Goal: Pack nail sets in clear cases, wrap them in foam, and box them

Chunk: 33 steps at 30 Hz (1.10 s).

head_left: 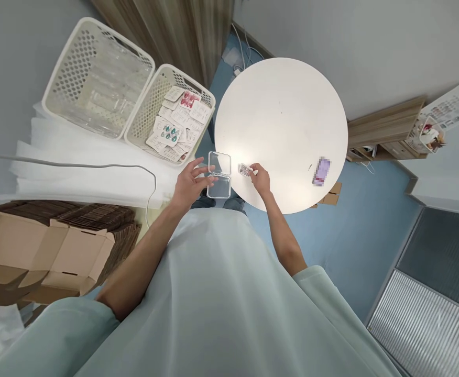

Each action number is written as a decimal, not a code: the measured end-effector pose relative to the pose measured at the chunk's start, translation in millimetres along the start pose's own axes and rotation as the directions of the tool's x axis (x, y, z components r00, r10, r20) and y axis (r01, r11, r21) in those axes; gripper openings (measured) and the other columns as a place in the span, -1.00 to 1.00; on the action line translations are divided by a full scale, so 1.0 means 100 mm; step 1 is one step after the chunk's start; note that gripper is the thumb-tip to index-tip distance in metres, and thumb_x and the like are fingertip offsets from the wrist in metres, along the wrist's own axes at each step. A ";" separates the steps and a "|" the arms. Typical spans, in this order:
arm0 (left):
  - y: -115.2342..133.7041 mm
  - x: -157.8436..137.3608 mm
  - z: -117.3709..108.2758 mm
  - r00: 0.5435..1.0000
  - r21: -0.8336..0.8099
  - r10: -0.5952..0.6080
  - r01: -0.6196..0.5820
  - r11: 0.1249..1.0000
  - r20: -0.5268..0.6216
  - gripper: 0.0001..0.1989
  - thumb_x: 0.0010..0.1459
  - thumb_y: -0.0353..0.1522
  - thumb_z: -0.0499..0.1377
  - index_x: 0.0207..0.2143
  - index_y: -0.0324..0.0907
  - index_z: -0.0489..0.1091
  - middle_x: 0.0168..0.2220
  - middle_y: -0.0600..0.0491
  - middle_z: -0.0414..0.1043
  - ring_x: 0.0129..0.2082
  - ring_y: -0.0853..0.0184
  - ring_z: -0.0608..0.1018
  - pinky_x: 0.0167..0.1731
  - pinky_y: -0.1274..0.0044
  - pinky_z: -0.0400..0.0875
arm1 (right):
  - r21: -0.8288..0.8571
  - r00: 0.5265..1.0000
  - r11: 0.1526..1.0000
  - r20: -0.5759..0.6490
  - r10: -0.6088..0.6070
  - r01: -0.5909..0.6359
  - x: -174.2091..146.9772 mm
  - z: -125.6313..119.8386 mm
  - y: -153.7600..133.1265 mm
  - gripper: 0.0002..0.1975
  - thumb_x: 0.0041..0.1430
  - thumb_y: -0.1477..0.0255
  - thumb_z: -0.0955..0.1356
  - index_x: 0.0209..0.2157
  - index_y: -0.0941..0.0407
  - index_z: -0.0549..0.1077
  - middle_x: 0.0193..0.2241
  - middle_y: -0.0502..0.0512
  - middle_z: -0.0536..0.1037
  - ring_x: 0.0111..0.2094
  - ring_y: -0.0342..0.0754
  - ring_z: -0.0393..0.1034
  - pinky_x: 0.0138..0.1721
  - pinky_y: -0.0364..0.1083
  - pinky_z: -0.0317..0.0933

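My left hand (192, 183) grips a small clear plastic case (219, 187) near its hinge, thumb and fingers closed on its left side. The case is unfolded, with lid and base lying apart in line. Just to its right, my right hand (261, 179) pinches a small card of nail tips (244, 169) by its right edge. The pieces on the card look silvery; finer detail is too small to tell. Card and case are apart, both near the left front edge of the round white table (284, 120).
Left stand two white baskets: one with clear plastic cases (111, 89), the other with many cards of nail tips (170, 133). White foam sheets (80, 178), a grey cable (127, 166) and flattened cardboard boxes (68, 251) lie nearer. A blurred purple item (321, 171) rests on the table.
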<state>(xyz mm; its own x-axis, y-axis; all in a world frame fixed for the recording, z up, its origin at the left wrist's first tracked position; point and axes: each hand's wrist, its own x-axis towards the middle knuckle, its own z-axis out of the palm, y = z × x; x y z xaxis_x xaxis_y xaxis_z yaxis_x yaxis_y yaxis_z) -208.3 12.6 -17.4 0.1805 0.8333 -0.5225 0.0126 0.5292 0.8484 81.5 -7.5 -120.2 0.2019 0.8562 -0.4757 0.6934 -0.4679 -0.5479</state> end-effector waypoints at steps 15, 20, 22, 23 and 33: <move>0.28 0.15 1.12 0.948 -0.045 0.063 -0.051 0.998 0.311 -0.13 0.13 -0.20 0.48 0.44 -0.09 0.29 0.30 -0.29 0.52 0.15 -0.03 0.66 0.10 0.09 0.64 | 0.486 0.924 0.851 -0.382 0.001 0.200 -1.12 -1.63 -0.16 -0.52 0.34 -0.10 0.44 0.08 -0.08 0.55 -0.10 0.06 0.56 -0.42 -0.15 0.44 -0.39 -0.09 0.42; 0.37 0.11 1.45 0.916 -0.078 0.111 -0.088 0.993 0.385 -0.07 0.13 -0.19 0.49 0.48 -0.05 0.23 0.34 -0.29 0.47 0.06 0.00 0.72 0.11 0.11 0.64 | 0.518 0.946 0.828 -0.320 -0.044 0.214 -1.26 -1.83 -0.16 -0.57 0.26 -0.05 0.52 -0.04 -0.05 0.60 -0.12 0.00 0.59 -0.54 -0.24 0.32 -0.39 -0.10 0.43; 0.40 0.09 1.57 0.908 -0.082 0.121 -0.096 0.992 0.402 -0.05 0.12 -0.19 0.51 0.49 -0.04 0.22 0.33 -0.28 0.48 0.04 0.01 0.73 0.09 0.12 0.65 | 0.517 0.952 0.829 -0.303 -0.055 0.213 -1.27 -1.88 -0.12 -0.57 0.25 -0.05 0.52 -0.03 -0.06 0.60 -0.14 -0.02 0.60 -0.54 -0.23 0.32 -0.39 -0.10 0.43; 0.41 0.09 1.62 0.906 -0.083 0.127 -0.101 0.991 0.403 -0.03 0.10 -0.18 0.51 0.49 -0.05 0.22 0.33 -0.28 0.49 0.05 0.01 0.72 0.09 0.13 0.65 | 0.515 0.953 0.829 -0.296 -0.066 0.217 -1.27 -1.91 -0.09 -0.56 0.25 -0.05 0.52 -0.03 -0.06 0.60 -0.16 -0.02 0.60 -0.55 -0.23 0.31 -0.39 -0.10 0.42; 0.43 0.08 2.00 0.906 -0.113 0.186 -0.154 0.982 0.381 0.00 0.09 -0.11 0.52 0.48 -0.09 0.22 0.30 -0.31 0.51 0.16 -0.05 0.65 0.04 0.15 0.68 | 0.315 0.919 0.882 -0.300 -0.257 0.349 -1.34 -2.13 0.09 -0.66 0.37 0.01 0.46 -0.06 -0.04 0.63 -0.09 0.04 0.61 -0.39 -0.12 0.43 -0.26 -0.06 0.39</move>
<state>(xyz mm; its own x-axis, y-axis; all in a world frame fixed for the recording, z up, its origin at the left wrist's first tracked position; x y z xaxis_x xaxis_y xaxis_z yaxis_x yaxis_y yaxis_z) -9.9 9.8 31.8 0.5405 0.7924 -0.2828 -0.1269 0.4091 0.9036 208.0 -79.3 85.1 0.2150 0.9725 -0.0898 0.4648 -0.1827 -0.8664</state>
